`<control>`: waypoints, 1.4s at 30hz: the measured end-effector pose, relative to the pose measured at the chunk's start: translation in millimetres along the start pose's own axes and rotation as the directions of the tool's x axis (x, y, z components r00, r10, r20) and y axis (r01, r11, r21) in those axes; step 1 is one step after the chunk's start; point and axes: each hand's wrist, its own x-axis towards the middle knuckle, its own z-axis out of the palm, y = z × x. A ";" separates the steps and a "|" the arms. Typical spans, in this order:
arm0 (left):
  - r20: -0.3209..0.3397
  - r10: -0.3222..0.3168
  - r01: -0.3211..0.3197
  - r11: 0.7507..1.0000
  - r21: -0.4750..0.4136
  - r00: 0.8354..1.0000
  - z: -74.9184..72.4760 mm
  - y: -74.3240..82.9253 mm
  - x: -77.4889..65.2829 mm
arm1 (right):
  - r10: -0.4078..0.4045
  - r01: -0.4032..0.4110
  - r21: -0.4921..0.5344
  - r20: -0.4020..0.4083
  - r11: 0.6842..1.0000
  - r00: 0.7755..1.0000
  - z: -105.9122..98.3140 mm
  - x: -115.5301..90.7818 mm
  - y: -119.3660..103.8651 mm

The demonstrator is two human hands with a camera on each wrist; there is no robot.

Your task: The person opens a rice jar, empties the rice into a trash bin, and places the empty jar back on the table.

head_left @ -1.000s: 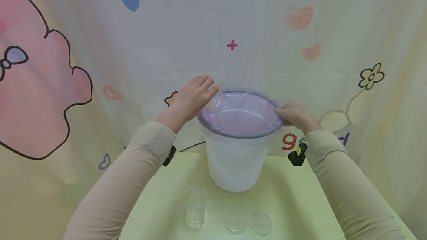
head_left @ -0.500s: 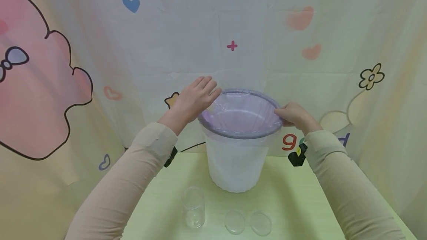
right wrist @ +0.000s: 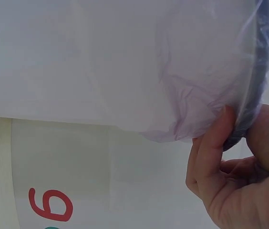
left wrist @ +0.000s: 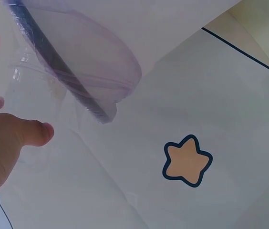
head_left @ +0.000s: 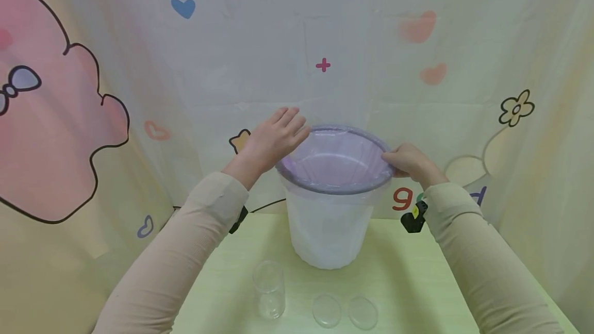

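A white wastebasket with a grey rim stands upright on the table, lined with a thin purple-tinted bag folded over the rim. My left hand is at the rim's left side, fingers pointing away. In the left wrist view it holds a clear, see-through jar, blurred, beside the bag's folded edge; the hand hides this jar in the head view. On the opposite side my right hand grips rim and bag, thumb on one side and curled fingers on the other.
Nearer to me on the pale table, another clear jar stands left of two round transparent lids. Behind the wastebasket hangs a printed curtain, which also closes off both sides.
My left hand has shifted slightly right over the rim, and the bit of clear jar that showed by its fingers is now covered. My right hand and the wastebasket stay put.
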 end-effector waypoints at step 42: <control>-0.082 0.013 -0.021 0.995 -0.100 0.997 -7.0 -0.6 4.4 | 0.000 0.000 0.022 0.010 1.000 1.000 0.1 -1.2 0.1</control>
